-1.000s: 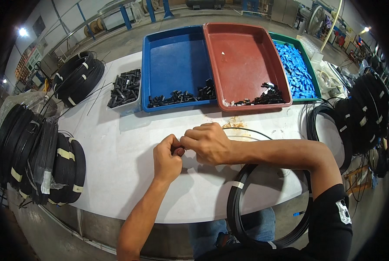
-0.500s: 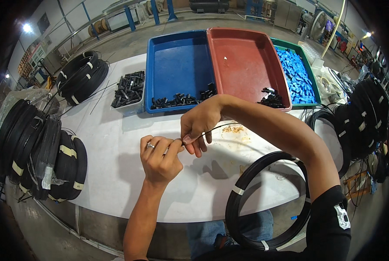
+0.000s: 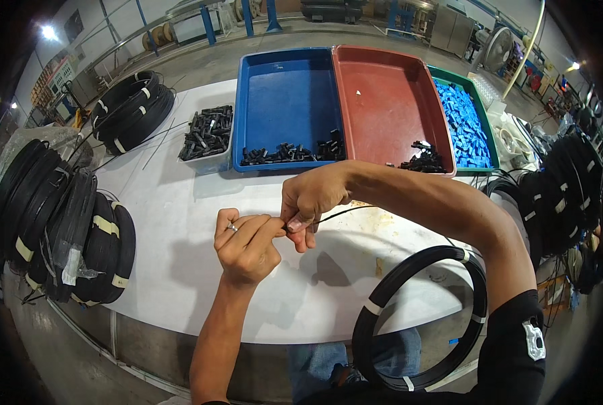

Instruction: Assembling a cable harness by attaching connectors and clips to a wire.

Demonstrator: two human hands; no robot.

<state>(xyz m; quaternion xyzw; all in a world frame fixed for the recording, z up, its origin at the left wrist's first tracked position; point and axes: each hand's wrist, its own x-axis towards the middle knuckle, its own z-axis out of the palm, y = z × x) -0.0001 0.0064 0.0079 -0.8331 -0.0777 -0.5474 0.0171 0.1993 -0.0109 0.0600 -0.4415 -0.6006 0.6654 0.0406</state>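
My right hand [image 3: 313,201] pinches a thin black cable [image 3: 345,213] near its end, over the middle of the white table. The cable runs off to the right beneath my right forearm. My left hand [image 3: 246,248], with a ring on one finger, meets the right one fingertip to fingertip. Its fingers are closed in a pinch around something small and dark, mostly hidden between the hands. By my right arm, a coil of black cable [image 3: 367,335] bound with white tape hangs over the table's front edge.
Beyond my hands stand a clear tub of black parts [image 3: 208,135], a blue tray [image 3: 242,111], a red tray [image 3: 392,108] and a green tray of blue parts [image 3: 467,125]. Black cable coils [image 3: 102,253] are stacked at left; more coils [image 3: 561,182] sit at right.
My hands stay pinched together, with slight shifts of the fingers. My right forearm sits a little lower in the picture, and the hanging coil has shifted slightly right. The view has tilted a little.
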